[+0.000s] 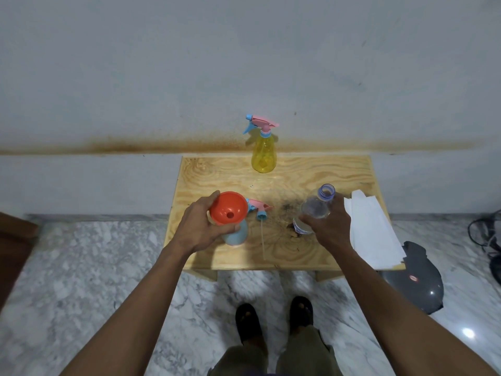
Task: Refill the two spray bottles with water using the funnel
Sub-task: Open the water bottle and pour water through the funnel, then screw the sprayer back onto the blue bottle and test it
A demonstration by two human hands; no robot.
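An orange funnel [229,208] sits in the neck of a light blue spray bottle [236,234] on the wooden table [298,172]. My left hand [200,223] grips the funnel's rim and the bottle's top. The blue bottle's pink and blue spray head [259,208] lies on the table just right of the funnel, its tube trailing toward me. My right hand [329,225] holds a clear, uncapped water bottle [317,204] upright near the table's middle right. A yellow spray bottle [263,153] with its spray head on stands at the table's far edge.
White paper sheets [371,229] lie on the table's right side and overhang its front edge. A dark grey object [417,278] sits on the marble floor at the right, with black cables [488,234] beyond it. A wall stands right behind the table.
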